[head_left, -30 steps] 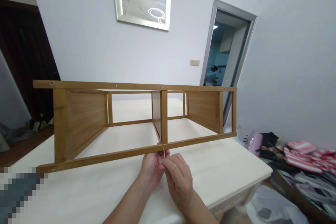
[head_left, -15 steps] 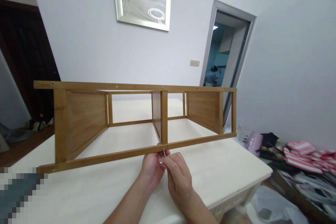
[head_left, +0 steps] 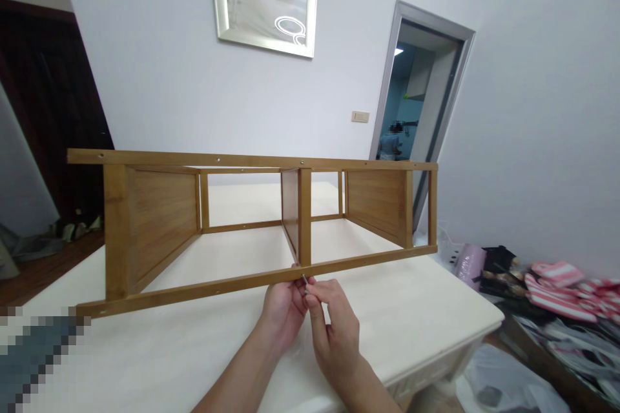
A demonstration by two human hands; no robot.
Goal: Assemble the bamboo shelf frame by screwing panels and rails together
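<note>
A wooden shelf frame (head_left: 261, 280) lies on its side on the white table (head_left: 411, 310), with its panels standing across between the rails. My left hand (head_left: 282, 313) is closed around the near lower rail at the middle panel, some fingertips showing behind the rail. My right hand (head_left: 336, 322) pinches a thin metal hex key (head_left: 305, 280), thumb and forefinger together. The key points at the rail just below the middle upright; its inner end is partly hidden by the fingers. Small screw holes dot the rails.
To the right of the table lie striped cloth (head_left: 557, 290), a pink roll (head_left: 469, 263) and a clear plastic bag (head_left: 508, 381) on the floor. A framed picture (head_left: 223, 26) hangs on the wall behind, beside a doorway. The lower left corner is pixelated.
My right hand's fingers have shifted their hold on the hex key, and the key has turned. The left hand and the shelf frame stay put; the view has moved slightly.
</note>
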